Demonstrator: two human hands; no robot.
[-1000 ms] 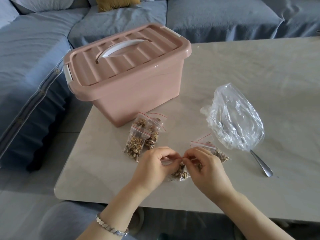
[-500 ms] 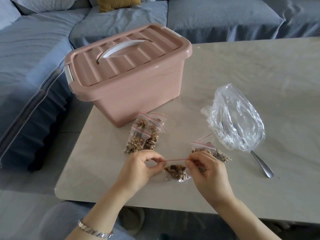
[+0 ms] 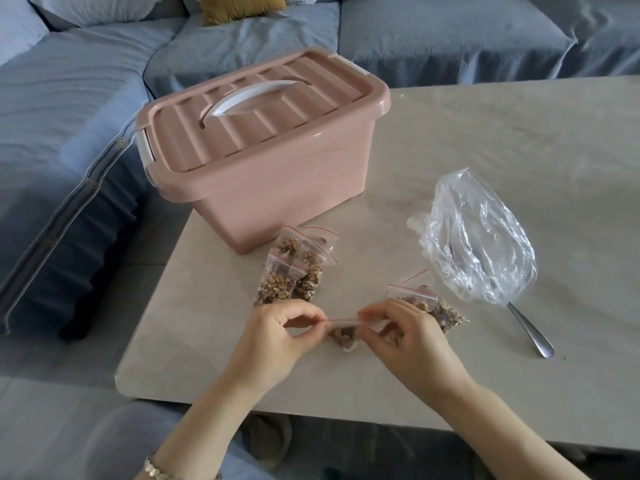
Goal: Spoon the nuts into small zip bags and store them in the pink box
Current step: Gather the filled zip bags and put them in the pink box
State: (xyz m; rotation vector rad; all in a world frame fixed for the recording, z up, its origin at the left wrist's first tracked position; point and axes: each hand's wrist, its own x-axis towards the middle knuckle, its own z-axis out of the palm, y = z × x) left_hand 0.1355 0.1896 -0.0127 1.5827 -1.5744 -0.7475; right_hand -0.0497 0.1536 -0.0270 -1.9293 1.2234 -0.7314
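1. Sofa (image 3: 69, 109): blue-grey, running along the left side and far edge of the tabletop (image 3: 519, 150); a mustard cushion (image 3: 239, 5) lies on it at the far side.
2. Pink box (image 3: 277, 181): stands at the far-left corner of the tabletop, lid on, white handle (image 3: 252, 98) lying flat in the lid recess, white latch (image 3: 143, 150) visible at its left end.
3. Filled zip bags (image 3: 294, 268): a small overlapping group of red-striped bags with nuts inside, lying flat just in front of the box, near the left edge. Exact count cannot be told.
4. Left hand (image 3: 273, 341): above the near edge of the tabletop, thumb and forefinger pinched on the left end of the seal strip of a small zip bag (image 3: 343, 336). A bracelet (image 3: 162, 469) sits on the wrist.
5. Held zip bag: between the two hands, seal strip stretched level, nuts gathered at its bottom, low over the tabletop; contact with it cannot be told.
6. Right hand (image 3: 408, 344): fingers pinched on the right end of the same seal strip.
7. Further filled bags (image 3: 429, 303): lying just beyond the right hand, partly hidden by it.
8. Clear plastic bag (image 3: 478, 237): crumpled, right of centre, appears almost empty.
9. Metal spoon (image 3: 530, 330): handle protrudes from under the clear bag toward the near edge; its bowl is inside the bag.
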